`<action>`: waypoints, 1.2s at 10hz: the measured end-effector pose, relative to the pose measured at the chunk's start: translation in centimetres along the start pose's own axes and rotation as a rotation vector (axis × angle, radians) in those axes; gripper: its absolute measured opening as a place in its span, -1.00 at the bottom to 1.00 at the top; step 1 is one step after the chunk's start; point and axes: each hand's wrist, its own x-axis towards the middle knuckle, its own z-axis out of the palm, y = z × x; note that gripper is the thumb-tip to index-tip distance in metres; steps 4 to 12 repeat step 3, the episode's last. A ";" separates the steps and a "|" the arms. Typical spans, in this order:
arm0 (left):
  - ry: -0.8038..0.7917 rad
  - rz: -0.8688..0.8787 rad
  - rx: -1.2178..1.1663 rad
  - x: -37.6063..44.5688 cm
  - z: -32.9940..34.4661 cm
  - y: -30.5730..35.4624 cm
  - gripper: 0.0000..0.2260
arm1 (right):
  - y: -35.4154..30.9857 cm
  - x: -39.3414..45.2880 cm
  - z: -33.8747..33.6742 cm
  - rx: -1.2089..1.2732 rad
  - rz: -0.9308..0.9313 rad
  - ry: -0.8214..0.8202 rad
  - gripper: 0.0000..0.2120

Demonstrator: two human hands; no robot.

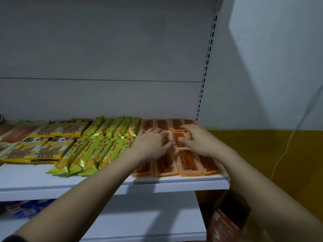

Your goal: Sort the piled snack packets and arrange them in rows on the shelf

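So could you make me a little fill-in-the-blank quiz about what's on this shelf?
1. Both hands, the left hand and the right hand, rest on the ____ packets.
2. Immediately left of those lie the ____ packets.
3. The yellow packets lie furthest ____ of the three.

Missing words: orange; green; left

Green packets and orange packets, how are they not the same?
The green packets are shiny and puffy; the orange packets look flat, with windows showing reddish sticks. The green ones lie slanted and untouched; the orange ones lie straighter, under the left hand and right hand. Both are long and lie in rows on the shelf.
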 end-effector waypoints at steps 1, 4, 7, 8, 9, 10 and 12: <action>-0.015 -0.094 -0.037 1.2 -0.6 -2.0 -0.45 | -1.5 1.7 -0.1 0.090 0.008 0.040 -0.48; -0.025 -0.207 -0.142 2.9 -0.8 -5.7 -0.36 | -3.4 1.3 -3.7 0.652 0.034 0.485 -0.73; -0.025 -0.207 -0.142 2.9 -0.8 -5.7 -0.36 | -3.4 1.3 -3.7 0.652 0.034 0.485 -0.73; -0.025 -0.207 -0.142 2.9 -0.8 -5.7 -0.36 | -3.4 1.3 -3.7 0.652 0.034 0.485 -0.73; -0.025 -0.207 -0.142 2.9 -0.8 -5.7 -0.36 | -3.4 1.3 -3.7 0.652 0.034 0.485 -0.73; -0.025 -0.207 -0.142 2.9 -0.8 -5.7 -0.36 | -3.4 1.3 -3.7 0.652 0.034 0.485 -0.73; -0.025 -0.207 -0.142 2.9 -0.8 -5.7 -0.36 | -3.4 1.3 -3.7 0.652 0.034 0.485 -0.73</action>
